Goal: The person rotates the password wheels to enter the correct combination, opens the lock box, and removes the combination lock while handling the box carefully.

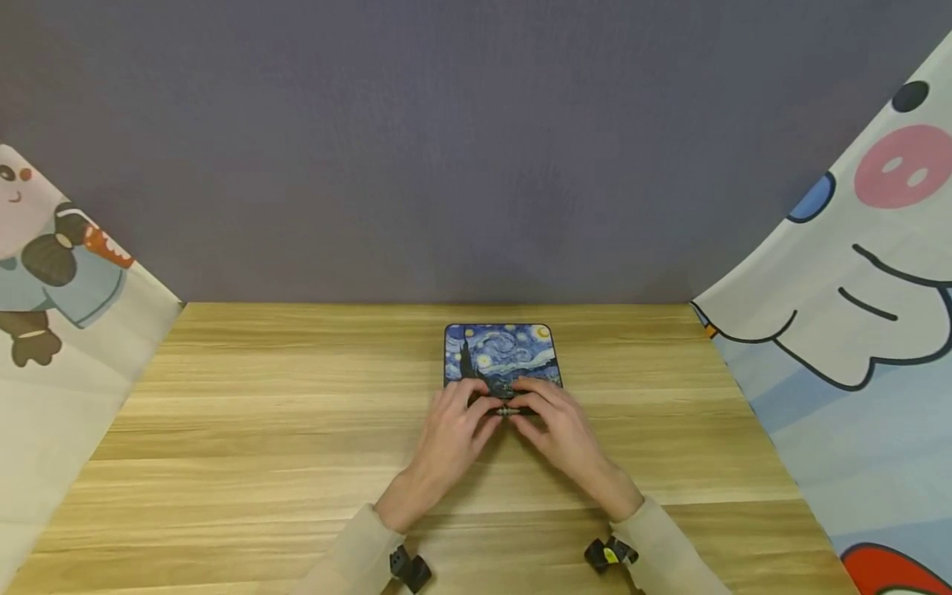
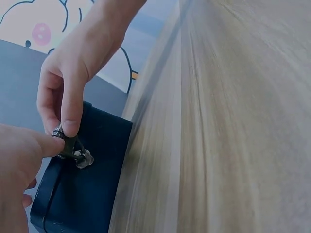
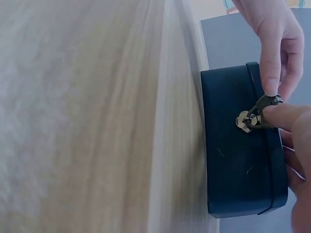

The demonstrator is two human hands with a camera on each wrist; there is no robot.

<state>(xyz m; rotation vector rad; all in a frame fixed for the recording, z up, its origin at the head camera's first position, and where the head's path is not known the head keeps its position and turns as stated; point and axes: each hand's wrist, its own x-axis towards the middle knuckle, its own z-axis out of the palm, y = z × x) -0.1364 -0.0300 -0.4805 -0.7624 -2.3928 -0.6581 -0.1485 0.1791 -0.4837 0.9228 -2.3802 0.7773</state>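
A dark box (image 3: 238, 170) with a swirling blue night-sky painting on its lid (image 1: 506, 347) stands on the table, lid closed. On its front is a metal flower-shaped clasp (image 3: 241, 121), and through this clasp hangs a small dark padlock (image 3: 263, 108) with ridged dials at one end. My left hand (image 1: 454, 421) pinches the padlock from the left between thumb and finger. From the other side my right hand (image 1: 558, 426) pinches it too, thumb on its body. The fingertips of both hands meet around the padlock and partly hide it.
The wooden table (image 1: 260, 430) ends at a grey wall panel (image 1: 446, 149) behind the box. Cartoon-printed cloths hang at the left (image 1: 67, 330) and right (image 1: 833, 330). A small black device (image 1: 409, 568) is at the left cuff, another (image 1: 610, 554) at the right.
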